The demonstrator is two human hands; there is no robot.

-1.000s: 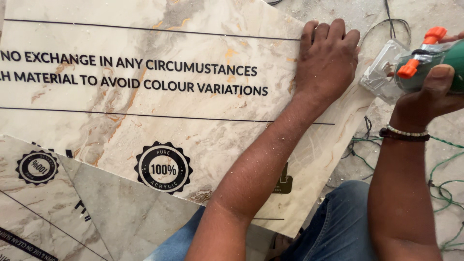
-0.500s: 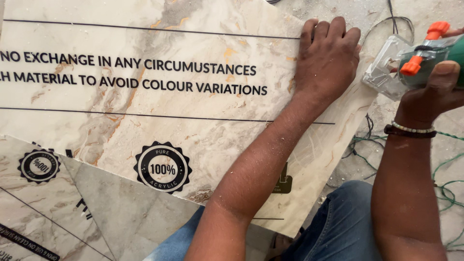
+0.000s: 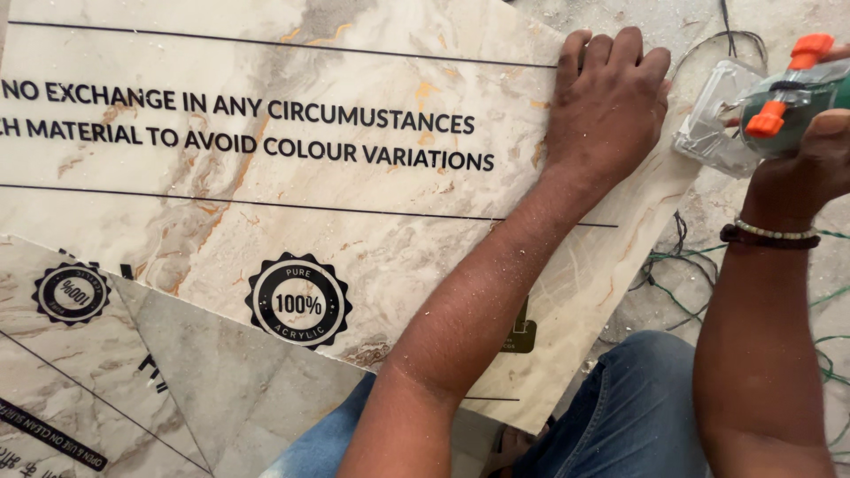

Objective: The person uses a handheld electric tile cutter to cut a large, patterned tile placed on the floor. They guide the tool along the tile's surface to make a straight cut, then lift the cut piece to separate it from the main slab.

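Nearest the camera, blue-jeaned knees (image 3: 637, 407) sit under the near edge of a marble-patterned sheet (image 3: 266, 204), which overlaps a second sheet (image 3: 106, 381) at the near left corner. Farther up, the left hand (image 3: 611, 106) lies flat, palm down, fingers close together, pressing the sheet near its right edge. Just beyond that edge, the right hand (image 3: 810, 159), a beaded bracelet (image 3: 770, 235) on its wrist, grips a green power tool (image 3: 779, 97) with orange knobs and a clear base, over the dusty floor (image 3: 691, 18) strewn with cables (image 3: 682, 283)
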